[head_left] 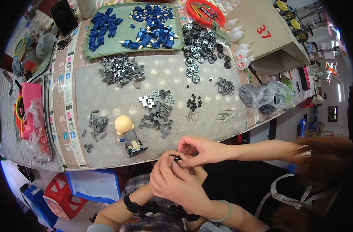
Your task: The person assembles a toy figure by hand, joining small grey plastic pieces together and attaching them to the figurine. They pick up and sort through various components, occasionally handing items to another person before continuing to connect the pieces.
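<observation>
Apparently both hands' (180, 174) grip pinches a small dark part (176, 157).

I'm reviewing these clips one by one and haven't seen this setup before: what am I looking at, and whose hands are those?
There is no machine. A head-worn fisheye camera looks down, so edges bend. The left hand and right hand enter from below and meet at a small dark part; which one grips it is unclear. The hand from the right is another person's. On the grey mat lie grey parts, black wheels and a round-headed toy figure; blue parts lie behind.
</observation>
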Demonstrator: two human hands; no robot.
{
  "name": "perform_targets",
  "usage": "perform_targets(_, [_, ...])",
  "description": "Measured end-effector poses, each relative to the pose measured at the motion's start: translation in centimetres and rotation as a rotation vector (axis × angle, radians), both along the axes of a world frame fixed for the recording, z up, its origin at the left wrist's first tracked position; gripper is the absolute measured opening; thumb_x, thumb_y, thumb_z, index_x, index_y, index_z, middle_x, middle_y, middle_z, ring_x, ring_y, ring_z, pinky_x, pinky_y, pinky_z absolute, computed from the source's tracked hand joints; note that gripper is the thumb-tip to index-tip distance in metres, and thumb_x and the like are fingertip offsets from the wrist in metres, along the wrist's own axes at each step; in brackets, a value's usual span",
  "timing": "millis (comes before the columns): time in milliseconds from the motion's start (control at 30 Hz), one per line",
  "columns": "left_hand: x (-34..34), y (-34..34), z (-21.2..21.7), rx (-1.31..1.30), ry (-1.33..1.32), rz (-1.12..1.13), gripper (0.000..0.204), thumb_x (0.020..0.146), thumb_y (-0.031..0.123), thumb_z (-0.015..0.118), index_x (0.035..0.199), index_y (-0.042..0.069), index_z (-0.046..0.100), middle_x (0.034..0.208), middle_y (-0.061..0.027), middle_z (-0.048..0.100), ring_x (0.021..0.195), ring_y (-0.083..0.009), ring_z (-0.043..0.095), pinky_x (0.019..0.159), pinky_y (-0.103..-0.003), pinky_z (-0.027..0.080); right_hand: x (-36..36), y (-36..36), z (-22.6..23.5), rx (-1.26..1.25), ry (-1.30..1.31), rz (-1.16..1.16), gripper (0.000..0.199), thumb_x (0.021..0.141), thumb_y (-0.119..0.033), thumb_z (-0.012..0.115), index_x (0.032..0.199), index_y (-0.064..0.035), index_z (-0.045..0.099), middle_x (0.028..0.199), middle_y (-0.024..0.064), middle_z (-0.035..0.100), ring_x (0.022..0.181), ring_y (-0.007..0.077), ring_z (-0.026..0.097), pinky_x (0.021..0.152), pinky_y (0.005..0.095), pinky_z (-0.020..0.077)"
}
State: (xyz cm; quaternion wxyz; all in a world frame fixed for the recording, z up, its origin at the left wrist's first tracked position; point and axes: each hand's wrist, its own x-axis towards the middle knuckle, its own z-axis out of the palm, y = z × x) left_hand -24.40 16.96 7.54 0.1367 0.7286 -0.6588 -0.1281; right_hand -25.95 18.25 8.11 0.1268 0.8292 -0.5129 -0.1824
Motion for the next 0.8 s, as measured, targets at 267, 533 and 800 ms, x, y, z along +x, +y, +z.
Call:
perform_targets(267, [5.6,-1.6,-7.7,0.917,1.580,-0.299,0.026,0.092,0.021,0.037,0.101,0.001,0.051,0.096,-0.0122,0.056,0.080,-0.0187,0.056,0.071,-0.032,0.046,-1.3,2.0,1.0,-0.024,0.039,0.165,0.019,0.079,-0.003,0.045,0.096,-0.0023,0.054,0.099,0.0042,0.052,0.097,0.0132,0.049,0.086,0.0243,0.0425])
perform_targets(533, [6.0,-2.0,-8.5,0.698,1.423,-0.472,0.031,0.092,0.026,0.036,0.103,0.000,0.050,0.095,-0.0102,0.056,0.083,-0.0156,0.055,0.071,-0.026,0.046,2.8,1.3,-5.5,-0.824,-1.599,-0.830,0.015,0.077,0.005,0.052,0.091,0.0023,0.058,0.098,0.0086,0.057,0.090,0.0112,0.053,0.080,0.0226,0.0437])
perform_targets(800, [6.4,-2.1,-9.0,0.587,1.353,-0.589,0.037,0.093,0.034,0.034,0.102,0.000,0.048,0.097,-0.0100,0.053,0.087,-0.0154,0.051,0.077,-0.026,0.041,4.2,0.9,-6.5,-0.971,-2.324,-1.300,0.016,0.078,0.009,0.053,0.093,0.0045,0.057,0.098,0.0116,0.057,0.090,0.0146,0.055,0.080,0.0252,0.0441])
